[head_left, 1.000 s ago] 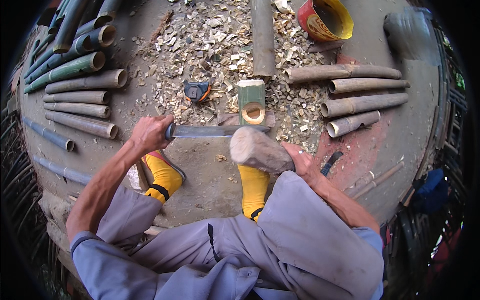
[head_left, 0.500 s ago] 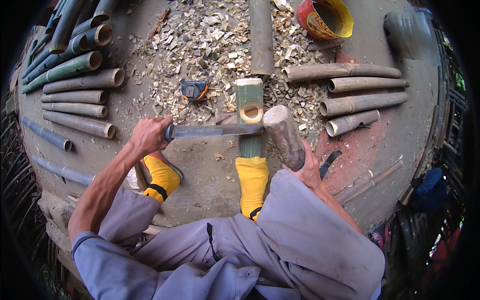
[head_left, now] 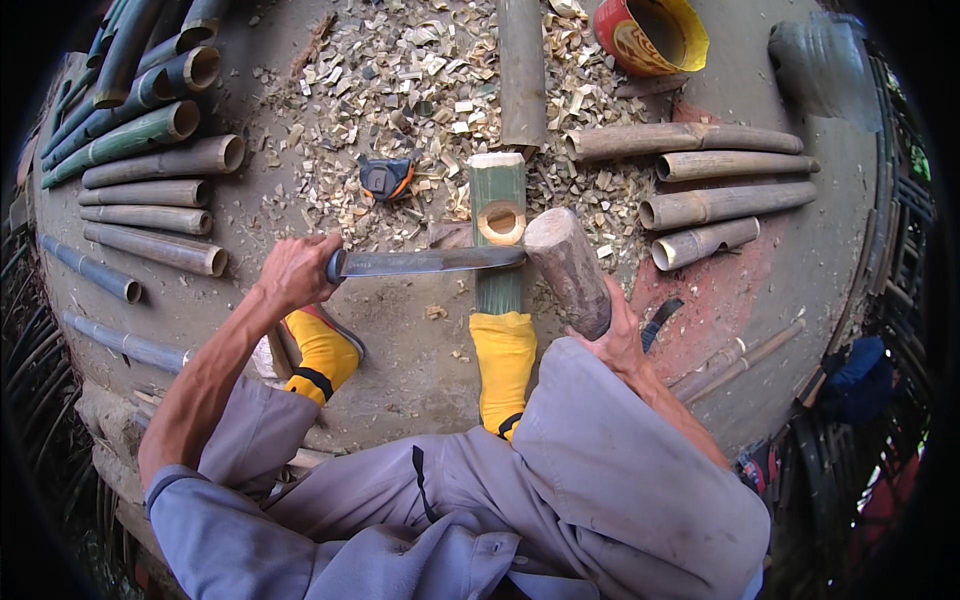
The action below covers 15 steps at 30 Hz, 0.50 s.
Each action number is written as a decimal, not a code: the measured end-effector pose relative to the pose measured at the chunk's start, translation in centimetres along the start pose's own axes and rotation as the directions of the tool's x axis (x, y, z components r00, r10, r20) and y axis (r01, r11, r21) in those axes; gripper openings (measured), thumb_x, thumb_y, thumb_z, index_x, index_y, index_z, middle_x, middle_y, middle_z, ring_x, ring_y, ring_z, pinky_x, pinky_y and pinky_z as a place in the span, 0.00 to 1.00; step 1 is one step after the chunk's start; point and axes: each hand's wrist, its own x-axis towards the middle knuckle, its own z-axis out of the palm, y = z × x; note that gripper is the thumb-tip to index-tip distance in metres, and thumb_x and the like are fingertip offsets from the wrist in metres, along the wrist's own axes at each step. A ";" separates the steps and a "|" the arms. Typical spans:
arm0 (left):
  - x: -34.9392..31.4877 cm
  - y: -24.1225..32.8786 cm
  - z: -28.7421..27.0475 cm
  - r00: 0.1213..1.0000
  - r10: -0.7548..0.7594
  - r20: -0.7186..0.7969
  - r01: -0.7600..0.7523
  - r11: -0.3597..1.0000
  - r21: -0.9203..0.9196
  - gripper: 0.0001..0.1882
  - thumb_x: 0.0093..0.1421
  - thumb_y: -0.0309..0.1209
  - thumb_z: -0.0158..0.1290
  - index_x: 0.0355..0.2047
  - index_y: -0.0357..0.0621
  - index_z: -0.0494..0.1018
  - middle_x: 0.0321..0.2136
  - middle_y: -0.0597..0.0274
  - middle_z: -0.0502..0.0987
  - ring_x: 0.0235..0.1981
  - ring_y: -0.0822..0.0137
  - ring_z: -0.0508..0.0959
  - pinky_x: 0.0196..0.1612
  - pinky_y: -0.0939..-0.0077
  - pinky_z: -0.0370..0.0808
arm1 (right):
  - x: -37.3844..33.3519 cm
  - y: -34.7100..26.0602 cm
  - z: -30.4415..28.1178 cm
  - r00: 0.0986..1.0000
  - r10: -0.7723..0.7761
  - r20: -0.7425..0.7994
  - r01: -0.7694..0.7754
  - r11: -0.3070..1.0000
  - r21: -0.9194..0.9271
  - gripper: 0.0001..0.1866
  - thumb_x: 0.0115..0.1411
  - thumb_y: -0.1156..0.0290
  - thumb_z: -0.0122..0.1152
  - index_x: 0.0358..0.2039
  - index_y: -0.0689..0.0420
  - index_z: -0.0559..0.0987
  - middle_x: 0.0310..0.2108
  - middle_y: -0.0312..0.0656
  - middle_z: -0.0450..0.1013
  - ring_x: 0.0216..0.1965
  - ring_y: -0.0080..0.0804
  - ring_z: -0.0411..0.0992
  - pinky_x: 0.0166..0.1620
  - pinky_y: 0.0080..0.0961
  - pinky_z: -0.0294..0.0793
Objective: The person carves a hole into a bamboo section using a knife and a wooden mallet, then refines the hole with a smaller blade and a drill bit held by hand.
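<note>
My left hand (head_left: 299, 270) is closed round the handle of a machete (head_left: 430, 262). Its long blade points right and lies across a green bamboo piece (head_left: 496, 188), just below a round hole cut in the bamboo's wall. In my right hand (head_left: 614, 335) is a thick wooden mallet (head_left: 567, 270), like a short log. The mallet's far end is close to the blade's tip; whether they touch I cannot tell. My foot in a yellow sock (head_left: 503, 365) is against the near end of the bamboo.
Wood chips (head_left: 440, 60) cover the ground ahead, with a tape measure (head_left: 386, 180) among them. Bamboo tubes (head_left: 165, 160) lie at left, more bamboo lengths (head_left: 730, 203) at right. A red and yellow container (head_left: 650, 38) stands far right. A curved blade (head_left: 663, 318) lies by my right hand.
Hardly anything differs. The machete, mallet and bamboo keep their places, and the whole view has shifted very slightly.
</note>
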 end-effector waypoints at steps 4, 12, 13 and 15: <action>-0.1 0.1 0.0 1.000 -0.002 0.000 0.002 1.000 -0.006 0.14 0.42 0.31 0.58 0.28 0.45 0.66 0.22 0.53 0.74 0.25 0.46 0.76 0.28 0.54 0.72 | 0.0 -0.1 0.0 1.000 -0.011 -0.004 0.011 1.000 -0.023 0.47 0.41 0.68 0.73 0.60 0.62 0.58 0.47 0.58 0.69 0.46 0.55 0.73 0.48 0.40 0.75; 0.1 -0.1 -0.1 1.000 -0.001 0.012 0.001 1.000 0.009 0.14 0.42 0.31 0.58 0.29 0.45 0.67 0.23 0.52 0.74 0.25 0.47 0.76 0.27 0.55 0.72 | 0.2 0.3 0.0 0.998 -0.054 -0.015 0.054 0.999 0.002 0.47 0.41 0.68 0.73 0.60 0.62 0.58 0.47 0.58 0.70 0.46 0.54 0.74 0.47 0.40 0.76; 0.0 -0.1 -0.1 1.000 -0.004 0.018 0.004 1.000 0.010 0.14 0.42 0.31 0.58 0.29 0.45 0.67 0.23 0.52 0.74 0.25 0.47 0.76 0.27 0.56 0.72 | 0.2 0.4 0.0 0.998 -0.063 -0.016 0.063 0.998 0.009 0.47 0.41 0.68 0.73 0.60 0.62 0.58 0.47 0.58 0.70 0.46 0.54 0.74 0.47 0.40 0.76; 0.0 0.0 -0.2 1.000 -0.002 0.019 0.002 1.000 0.012 0.15 0.42 0.31 0.58 0.30 0.45 0.67 0.23 0.53 0.74 0.25 0.47 0.76 0.27 0.56 0.72 | 0.3 0.4 0.0 0.998 -0.067 -0.020 0.067 0.998 0.003 0.47 0.41 0.68 0.73 0.60 0.62 0.58 0.47 0.58 0.70 0.45 0.53 0.74 0.47 0.40 0.76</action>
